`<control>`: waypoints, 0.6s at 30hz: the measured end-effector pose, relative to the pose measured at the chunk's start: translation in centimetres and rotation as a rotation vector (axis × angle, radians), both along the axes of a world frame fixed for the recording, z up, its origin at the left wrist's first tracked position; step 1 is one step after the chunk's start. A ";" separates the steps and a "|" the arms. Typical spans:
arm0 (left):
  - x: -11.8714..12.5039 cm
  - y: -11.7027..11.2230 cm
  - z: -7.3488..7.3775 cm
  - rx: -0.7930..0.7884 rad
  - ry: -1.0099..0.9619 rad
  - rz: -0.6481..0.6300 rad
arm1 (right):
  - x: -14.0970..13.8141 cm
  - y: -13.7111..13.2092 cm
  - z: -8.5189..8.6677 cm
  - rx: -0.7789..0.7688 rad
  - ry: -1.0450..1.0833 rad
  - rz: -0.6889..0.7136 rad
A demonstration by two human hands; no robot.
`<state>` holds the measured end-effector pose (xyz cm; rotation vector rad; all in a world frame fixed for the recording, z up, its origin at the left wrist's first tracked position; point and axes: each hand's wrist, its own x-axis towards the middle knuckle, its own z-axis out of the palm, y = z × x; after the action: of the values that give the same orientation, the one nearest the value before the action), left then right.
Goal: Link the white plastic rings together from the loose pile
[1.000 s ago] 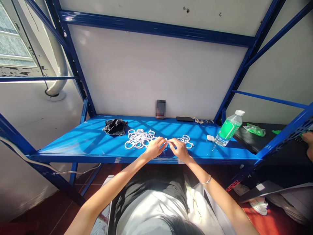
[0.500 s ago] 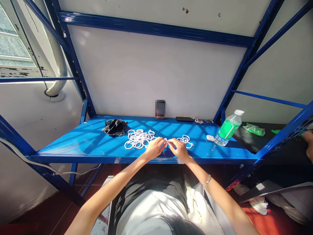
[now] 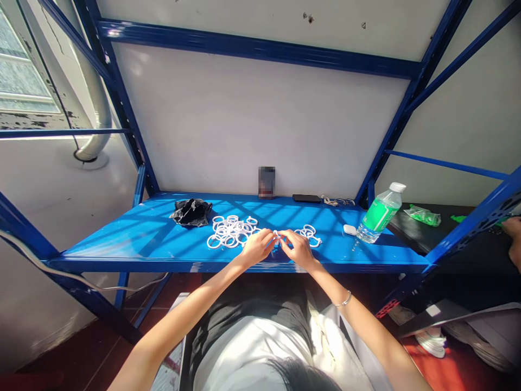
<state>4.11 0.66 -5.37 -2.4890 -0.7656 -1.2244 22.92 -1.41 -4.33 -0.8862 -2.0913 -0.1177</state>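
Observation:
My left hand [image 3: 259,245] and my right hand [image 3: 298,247] meet over the front of the blue shelf, fingertips pinched together. Between them is a small white ring [image 3: 276,234], mostly covered by the fingers. A heap of white plastic rings [image 3: 231,232] lies just beyond and left of my left hand. Past my right hand is a smaller group of similar white rings [image 3: 310,234], partly hidden by that hand.
On the blue shelf [image 3: 134,233] are a crumpled black plastic bag [image 3: 191,212], a phone [image 3: 306,199], a coiled cable [image 3: 337,201], a white case [image 3: 350,229] and a water bottle [image 3: 379,215]. Blue posts frame it. Another person's hand [image 3: 514,239] shows at far right.

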 end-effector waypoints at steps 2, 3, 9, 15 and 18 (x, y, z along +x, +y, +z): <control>-0.1 0.0 0.0 -0.008 0.014 -0.001 | 0.0 0.0 0.1 -0.033 -0.009 0.029; -0.1 0.1 -0.1 -0.014 0.022 -0.001 | -0.1 -0.1 0.2 -0.052 -0.015 0.045; -0.2 0.3 -0.4 -0.040 0.049 -0.003 | -0.1 -0.2 0.4 -0.139 -0.041 0.090; -0.2 0.2 -0.4 -0.041 0.035 -0.004 | 0.0 0.0 0.3 -0.104 -0.014 0.109; -0.2 0.1 -0.2 -0.054 0.035 -0.004 | 0.0 0.0 0.4 -0.068 -0.002 0.087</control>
<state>3.95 0.78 -5.61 -2.5494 -0.7959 -1.1727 22.91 -1.41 -3.95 -0.8340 -2.1428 -0.0017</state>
